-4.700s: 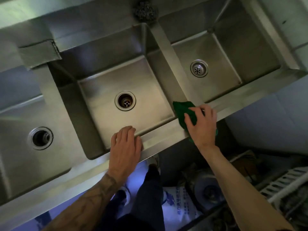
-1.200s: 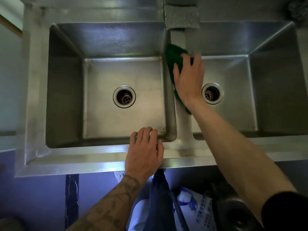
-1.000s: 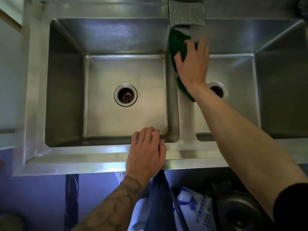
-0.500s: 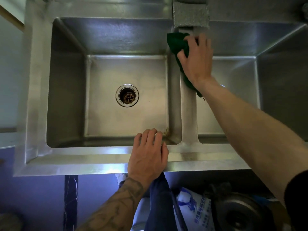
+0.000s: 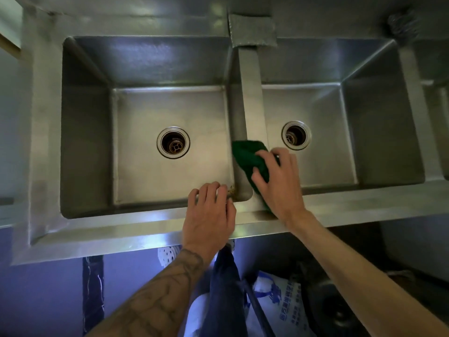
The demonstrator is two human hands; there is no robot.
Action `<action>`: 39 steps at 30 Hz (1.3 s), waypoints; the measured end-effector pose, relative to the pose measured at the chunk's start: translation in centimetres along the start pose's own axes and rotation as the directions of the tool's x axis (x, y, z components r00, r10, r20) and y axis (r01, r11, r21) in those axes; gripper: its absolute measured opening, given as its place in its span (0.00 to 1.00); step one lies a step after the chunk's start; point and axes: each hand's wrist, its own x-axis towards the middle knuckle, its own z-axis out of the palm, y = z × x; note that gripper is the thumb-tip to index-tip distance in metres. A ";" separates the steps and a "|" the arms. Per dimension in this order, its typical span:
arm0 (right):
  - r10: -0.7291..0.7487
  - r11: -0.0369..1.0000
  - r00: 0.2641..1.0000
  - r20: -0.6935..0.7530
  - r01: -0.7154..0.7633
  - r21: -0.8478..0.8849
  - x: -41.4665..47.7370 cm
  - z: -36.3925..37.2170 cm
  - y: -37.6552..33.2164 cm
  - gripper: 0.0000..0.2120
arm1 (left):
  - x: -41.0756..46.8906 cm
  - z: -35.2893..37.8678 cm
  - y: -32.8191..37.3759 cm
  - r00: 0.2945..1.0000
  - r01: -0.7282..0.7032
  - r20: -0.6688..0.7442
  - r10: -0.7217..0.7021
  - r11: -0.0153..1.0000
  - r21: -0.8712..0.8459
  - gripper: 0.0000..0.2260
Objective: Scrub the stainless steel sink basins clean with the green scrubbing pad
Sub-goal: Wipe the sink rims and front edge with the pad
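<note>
Two stainless steel basins lie below me, the left basin [image 5: 145,69] and the right basin [image 5: 379,132], split by a narrow steel divider [image 5: 251,93]. My right hand [image 5: 279,183] presses the green scrubbing pad [image 5: 247,156] onto the near end of the divider, fingers spread over it. The pad drapes across the divider where it meets the front rim. My left hand [image 5: 209,217] rests on the front rim [image 5: 121,229], its fingertips curled over the edge into the left basin. Brownish grime [image 5: 232,190] sits in that basin's near right corner.
Each basin has a round drain: the left drain [image 5: 173,142] and the right drain [image 5: 296,135]. A steel wool ball [image 5: 401,21] lies on the back ledge at the right. A printed white bag [image 5: 279,305] and dark clutter sit below the sink.
My right hand has slid the green pad along the divider from its far end to its near end by the front rim. My left hand has stayed on the rim.
</note>
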 end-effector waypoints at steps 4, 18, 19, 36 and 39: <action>0.096 0.995 0.995 0.019 -0.096 -0.009 -5.0 -0.8 0.6 0.17 | 0.2 -0.4 0.2 1.000 0.018 0.000 -0.018 0.999 -0.042 0.11; 0.321 0.834 0.942 0.094 -0.329 0.442 -9.4 1.7 -11.1 0.20 | -4.8 -5.0 -2.9 0.968 0.247 0.081 -0.238 0.838 -0.486 0.23; 0.360 0.829 0.932 0.039 -0.339 0.446 -9.7 0.9 -10.0 0.19 | -5.1 -4.9 -1.8 0.965 0.261 0.092 -0.246 0.858 -0.442 0.25; 0.161 0.945 0.987 0.019 -0.160 0.287 -7.1 3.3 -9.5 0.10 | -6.8 -3.4 -7.8 0.937 0.284 -0.186 -0.296 0.955 -0.087 0.16; 0.097 0.985 0.993 0.070 -0.106 0.138 -7.2 4.4 -10.8 0.10 | -7.4 -4.8 -10.5 0.845 0.496 -0.173 -0.506 0.863 -0.097 0.15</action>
